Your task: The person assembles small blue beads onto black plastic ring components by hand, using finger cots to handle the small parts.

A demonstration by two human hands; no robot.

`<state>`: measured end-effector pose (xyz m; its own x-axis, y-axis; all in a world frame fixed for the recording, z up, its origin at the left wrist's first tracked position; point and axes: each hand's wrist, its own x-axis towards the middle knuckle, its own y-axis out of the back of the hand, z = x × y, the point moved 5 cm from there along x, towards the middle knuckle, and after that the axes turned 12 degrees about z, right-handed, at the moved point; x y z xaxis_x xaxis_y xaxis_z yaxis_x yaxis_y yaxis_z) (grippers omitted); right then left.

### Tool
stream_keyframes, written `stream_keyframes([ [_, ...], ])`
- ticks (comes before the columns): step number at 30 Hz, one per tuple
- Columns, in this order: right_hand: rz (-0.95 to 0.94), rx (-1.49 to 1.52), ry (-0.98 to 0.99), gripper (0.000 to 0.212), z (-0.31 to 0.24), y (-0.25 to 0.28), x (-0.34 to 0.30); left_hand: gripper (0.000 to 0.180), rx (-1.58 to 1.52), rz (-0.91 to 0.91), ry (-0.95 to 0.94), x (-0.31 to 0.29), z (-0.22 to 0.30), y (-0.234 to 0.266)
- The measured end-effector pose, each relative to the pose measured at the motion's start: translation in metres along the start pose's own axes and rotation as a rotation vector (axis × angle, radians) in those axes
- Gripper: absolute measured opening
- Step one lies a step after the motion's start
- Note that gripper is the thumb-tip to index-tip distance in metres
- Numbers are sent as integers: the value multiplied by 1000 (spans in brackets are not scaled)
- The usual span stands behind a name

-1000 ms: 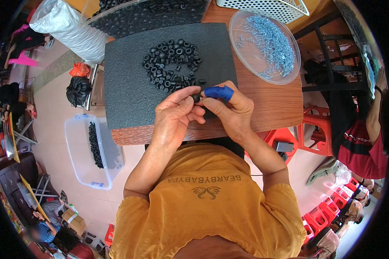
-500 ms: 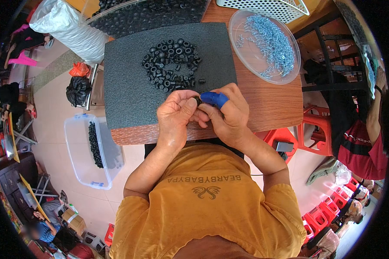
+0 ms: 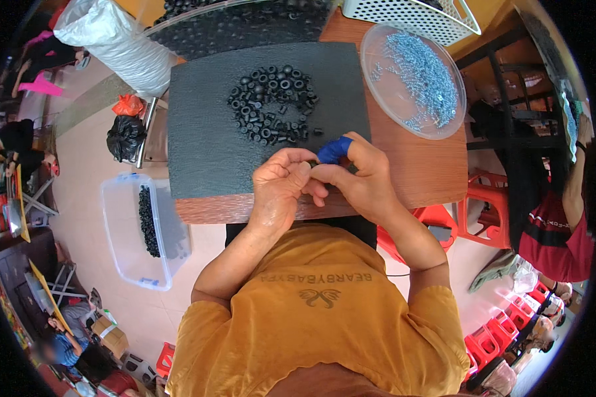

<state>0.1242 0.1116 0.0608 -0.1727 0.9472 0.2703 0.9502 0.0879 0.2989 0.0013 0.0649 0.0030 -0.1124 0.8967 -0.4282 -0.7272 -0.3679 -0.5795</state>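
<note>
Just past the table's near edge, my two hands meet fingertip to fingertip over a small black round part [image 3: 313, 164], which is mostly hidden. My left hand [image 3: 276, 188] pinches it between thumb and fingers. Closed on it from the other side is my right hand [image 3: 364, 177], whose index finger wears a blue cover [image 3: 334, 151]. Beyond them, a loose pile of small black caps or bushings [image 3: 271, 106] covers the middle of a dark textured mat [image 3: 198, 126]. One black piece [image 3: 318, 132] lies apart, close to my right fingers.
To the right, a clear round tray [image 3: 385, 99] holds many tiny blue pieces. A clear bin [image 3: 238, 30] of black parts and a white perforated basket [image 3: 410, 14] stand at the back. A clear tub [image 3: 122, 258] sits on the floor left; red stools [image 3: 485, 212] are right.
The view has shifted a little, so table and hands appear slightly farther right. My hands stay together on the small part; my covered right index finger is bent a bit more.
</note>
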Motion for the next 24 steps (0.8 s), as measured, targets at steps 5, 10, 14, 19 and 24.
stream_keyframes([
  [5, -18, -81, 132, 11, -8, 0, -1, 16, -70, -4, 20, -2, -2, 1],
  [10, -34, 32, -84, 9, 0, 0, -1, 17, -31, 9, -8, -4, -2, -1],
  [14, -61, 20, -151, 9, 4, 1, -1, 16, -30, 21, -13, -3, -1, -1],
  [19, -35, 114, -204, 9, 10, 0, -2, 19, -25, 2, 38, 0, -2, 3],
  [24, -10, 25, -124, 10, 8, -1, -2, 21, -14, 10, 30, -1, -5, 0],
])
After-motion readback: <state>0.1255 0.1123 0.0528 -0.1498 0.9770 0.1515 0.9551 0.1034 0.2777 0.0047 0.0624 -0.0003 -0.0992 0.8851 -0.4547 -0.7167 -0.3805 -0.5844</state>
